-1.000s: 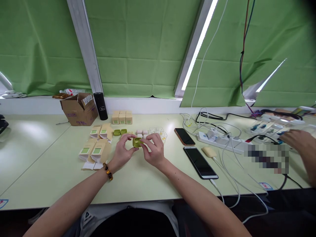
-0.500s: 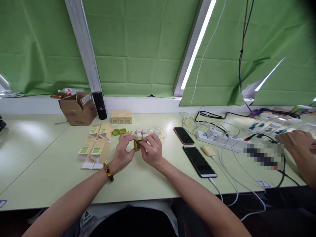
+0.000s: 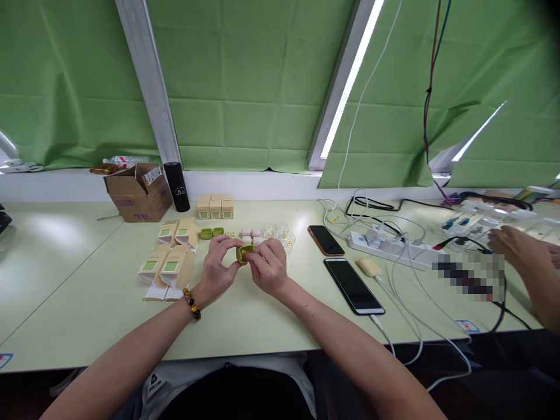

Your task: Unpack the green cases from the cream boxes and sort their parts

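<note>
Above table (image 3: pixel 87 291): left hand (image 3: pixel 217 269) and right hand (image 3: pixel 268 268) both pinch small green case (image 3: pixel 243 252); contents hidden.

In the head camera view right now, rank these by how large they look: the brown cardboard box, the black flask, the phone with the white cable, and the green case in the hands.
1. Brown cardboard box
2. Phone with the white cable, though it lies nearer the camera, so this is unsure
3. Black flask
4. Green case, pinched between left hand and right hand

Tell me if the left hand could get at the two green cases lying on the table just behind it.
Probably yes. The two green cases lie just beyond the left hand with bare table between, but that hand and the right hand are holding a green case.
</note>
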Motion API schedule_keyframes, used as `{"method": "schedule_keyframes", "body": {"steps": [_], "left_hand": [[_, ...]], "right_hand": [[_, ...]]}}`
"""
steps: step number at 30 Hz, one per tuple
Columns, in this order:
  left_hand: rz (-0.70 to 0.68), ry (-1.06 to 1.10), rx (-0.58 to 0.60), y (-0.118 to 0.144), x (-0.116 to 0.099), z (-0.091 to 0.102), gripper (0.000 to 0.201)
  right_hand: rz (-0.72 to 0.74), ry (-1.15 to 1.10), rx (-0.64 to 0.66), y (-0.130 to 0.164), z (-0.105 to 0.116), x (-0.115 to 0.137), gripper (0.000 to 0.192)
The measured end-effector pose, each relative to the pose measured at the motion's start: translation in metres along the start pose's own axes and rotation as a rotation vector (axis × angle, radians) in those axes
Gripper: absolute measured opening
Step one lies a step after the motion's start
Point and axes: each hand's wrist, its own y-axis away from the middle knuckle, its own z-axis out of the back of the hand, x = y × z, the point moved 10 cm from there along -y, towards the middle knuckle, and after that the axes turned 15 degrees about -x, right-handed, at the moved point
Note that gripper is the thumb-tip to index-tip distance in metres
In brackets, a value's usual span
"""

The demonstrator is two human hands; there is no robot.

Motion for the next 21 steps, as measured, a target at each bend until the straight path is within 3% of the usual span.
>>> {"method": "schedule_keyframes", "body": {"steps": [6,14,21], "left_hand": [[0.022,0.036,-0.002,-0.001,-0.002,0.001,0.035],[0.056,0.022,-0.015,-0.002,0.004,0.002,0.035],[0.078,0.022,-0.009,-0.002,0.007,0.001,0.034]], "right_hand": [[0.084,0.011,-0.022,-0.001,0.004,0.007,0.019],[0.055,-0.026,-0.001,0.008,0.000,0.001,0.016],[0.154,0.043,-0.059,-0.001,0.007,0.012,0.020]]}}
